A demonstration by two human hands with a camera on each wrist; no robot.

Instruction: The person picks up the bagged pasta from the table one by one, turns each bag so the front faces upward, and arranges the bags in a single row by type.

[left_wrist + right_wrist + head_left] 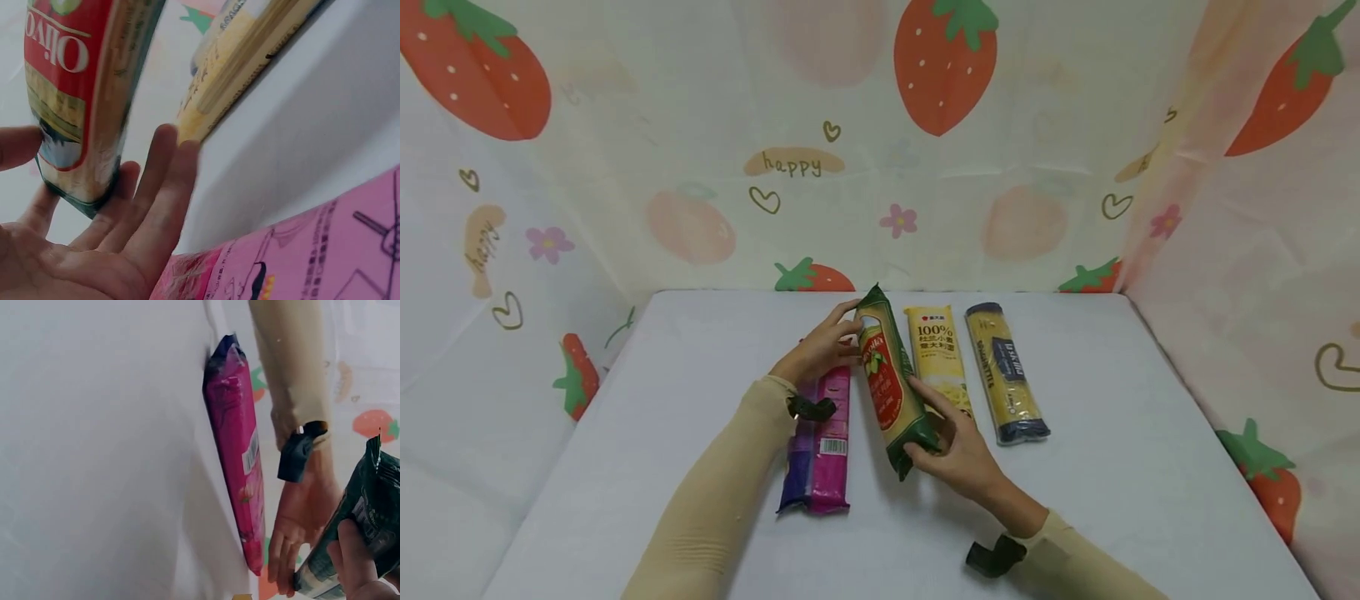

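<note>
Both hands hold a green-ended pasta packet (886,379) with a red oval label, tilted above the table. My left hand (823,343) holds its far end. In the left wrist view, the thumb lies on one side of the packet (94,75) and fingers pass behind it, while two others stand free. My right hand (958,450) grips the near end; its fingers (356,553) press the dark green wrapper in the right wrist view. A pink and purple packet (829,450) lies under and beside the left hand. Behind the right fingertips lies a yellow pasta packet (938,350).
A spaghetti packet (1009,375) with dark blue ends lies at the right of the row. All of it is on a white-covered table (1112,500). Strawberry-printed cloth (865,225) hangs along the back and both sides.
</note>
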